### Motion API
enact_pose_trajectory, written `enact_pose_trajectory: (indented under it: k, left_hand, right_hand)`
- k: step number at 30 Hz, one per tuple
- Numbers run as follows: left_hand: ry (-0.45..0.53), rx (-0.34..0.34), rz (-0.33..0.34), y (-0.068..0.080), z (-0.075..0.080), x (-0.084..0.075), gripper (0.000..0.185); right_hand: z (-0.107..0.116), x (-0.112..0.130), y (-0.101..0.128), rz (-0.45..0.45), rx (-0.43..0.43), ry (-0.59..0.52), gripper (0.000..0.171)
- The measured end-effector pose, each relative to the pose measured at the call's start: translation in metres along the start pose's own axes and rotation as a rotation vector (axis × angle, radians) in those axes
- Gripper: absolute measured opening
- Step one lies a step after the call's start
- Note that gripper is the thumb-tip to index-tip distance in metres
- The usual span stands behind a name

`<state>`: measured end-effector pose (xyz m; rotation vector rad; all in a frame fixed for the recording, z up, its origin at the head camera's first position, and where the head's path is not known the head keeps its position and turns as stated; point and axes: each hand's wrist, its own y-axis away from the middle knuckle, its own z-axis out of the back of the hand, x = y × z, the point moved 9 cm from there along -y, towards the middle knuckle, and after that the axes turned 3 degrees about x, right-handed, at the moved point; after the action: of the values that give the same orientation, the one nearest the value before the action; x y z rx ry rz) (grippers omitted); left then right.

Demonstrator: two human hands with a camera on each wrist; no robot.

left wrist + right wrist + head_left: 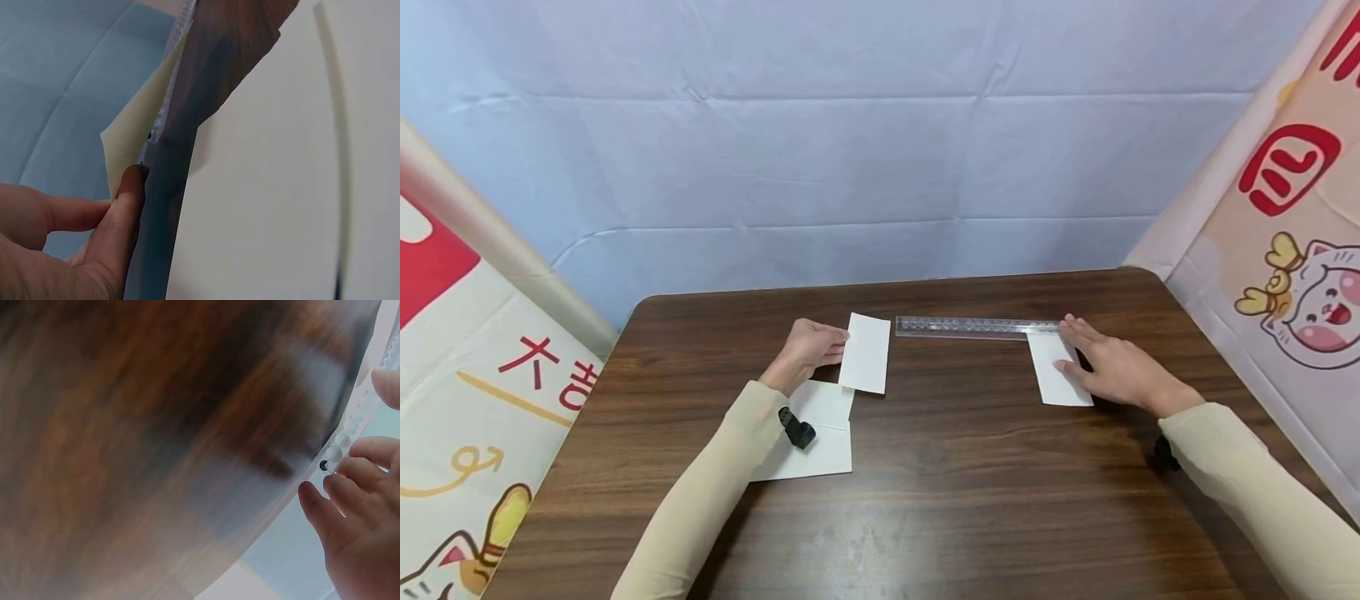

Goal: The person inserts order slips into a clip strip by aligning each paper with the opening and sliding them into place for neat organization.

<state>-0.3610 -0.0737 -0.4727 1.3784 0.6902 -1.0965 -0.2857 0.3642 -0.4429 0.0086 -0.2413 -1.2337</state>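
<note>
Your left hand [808, 346] pinches a paper slip [866, 352] by its edge, just left of the clear ruler [973, 327]. Your right hand [1112, 367] lies flat, fingers straight, on another slip [1056, 379] at the ruler's right end (its end covers the paper's top). The raised slip could bend or slide from such a light pinch. The right wrist view is blurred.

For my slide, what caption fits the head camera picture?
Left hand pinches a paper strip; right hand rests on another strip by a clear ruler.
</note>
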Motion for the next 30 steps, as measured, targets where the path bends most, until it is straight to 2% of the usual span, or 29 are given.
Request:
enact_pose_trajectory:
  k: [12,22,30]
  left_hand:
    - [0.037,-0.005,0.017,-0.0045,-0.0049,0.0044,0.029]
    - [-0.001,0.007,0.016,-0.0051,-0.0088,0.0043,0.029]
    - [0.027,0.002,0.032,-0.0056,-0.0100,0.0058,0.030]
  right_hand:
    - [0.0001,0.0000,0.0010,0.009,-0.011,0.001,0.078]
    - [0.0007,0.0001,0.0012,0.009,-0.013,0.004,0.078]
    - [0.0005,-0.0006,0.0010,0.010,-0.014,0.004,0.078]
